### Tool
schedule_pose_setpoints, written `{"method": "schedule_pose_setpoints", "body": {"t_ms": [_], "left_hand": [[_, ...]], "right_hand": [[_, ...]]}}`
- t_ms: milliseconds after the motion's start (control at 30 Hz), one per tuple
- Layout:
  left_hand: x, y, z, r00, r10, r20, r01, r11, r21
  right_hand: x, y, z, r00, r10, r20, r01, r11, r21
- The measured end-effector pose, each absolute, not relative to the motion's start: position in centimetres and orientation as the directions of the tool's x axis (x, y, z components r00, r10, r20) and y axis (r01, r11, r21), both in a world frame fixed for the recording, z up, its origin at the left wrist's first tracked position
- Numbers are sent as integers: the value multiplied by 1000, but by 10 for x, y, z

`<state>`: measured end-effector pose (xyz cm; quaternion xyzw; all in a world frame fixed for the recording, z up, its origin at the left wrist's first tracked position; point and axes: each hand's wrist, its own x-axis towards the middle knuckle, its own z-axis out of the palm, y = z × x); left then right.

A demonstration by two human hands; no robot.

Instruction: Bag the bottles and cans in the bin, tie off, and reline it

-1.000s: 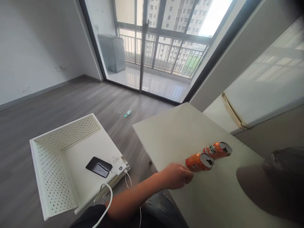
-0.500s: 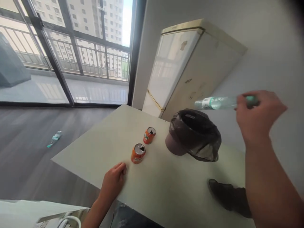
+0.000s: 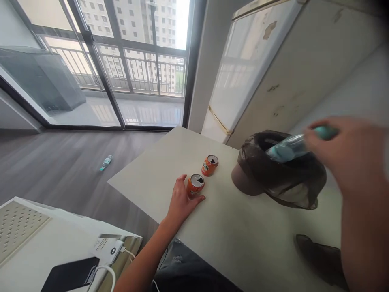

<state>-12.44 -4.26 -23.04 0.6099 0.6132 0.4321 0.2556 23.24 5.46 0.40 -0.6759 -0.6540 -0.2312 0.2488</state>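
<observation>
L hand (image 3: 180,199) now at the near can (image 3: 195,185): fingers on its L side, thumb stretched along its near side, grip wide round it; can't tell if it's touching. Approx 0.5 s ago same hand was a loose fist on the table (image 3: 237,227), just beside that can. Near can upright, opened top up; far can (image 3: 210,165), also orange & upright, stands just behind it to the R. Both cans look unmoved on tabletop.

R hand (image 3: 352,142), blurred, holds the clear bottle (image 3: 287,149) by its green cap end, grip narrow. Bottle was approx level above the bin (image 3: 244,178) 0.5 s ago; now tilted, base down at the mouth of the black bag (image 3: 273,174) lining it. Bin stands on table, R of cans.

Dark item (image 3: 319,257) lies near table's R side, too unclear to ID. 2nd bottle (image 3: 106,162) on floor, L of table, same spot as prev. Cam has swung a bit L: phone (image 3: 71,273) & white power bank (image 3: 107,249) w/ cable now in view, bottom L.
</observation>
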Motion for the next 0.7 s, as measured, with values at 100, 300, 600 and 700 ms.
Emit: {"method": "schedule_pose_setpoints", "body": {"t_ms": [100, 300, 600, 700], "left_hand": [[-112, -29, -227, -70, 994, 89, 545, -37, 838], [-95, -30, -207, -64, 970, 233, 485, -174, 857], [-37, -60, -151, 111, 805, 582, 362, -578, 731], [-37, -46, -143, 156, 802, 576, 319, -593, 739]], "right_hand": [[216, 81, -14, 42, 901, 432, 998, -19, -57], [206, 61, -25, -43, 922, 385, 983, 109, -150], [125, -64, -42, -495, 843, 209, 599, 505, -621], [139, -64, -30, -350, 882, 317, 687, 471, -553]]}}
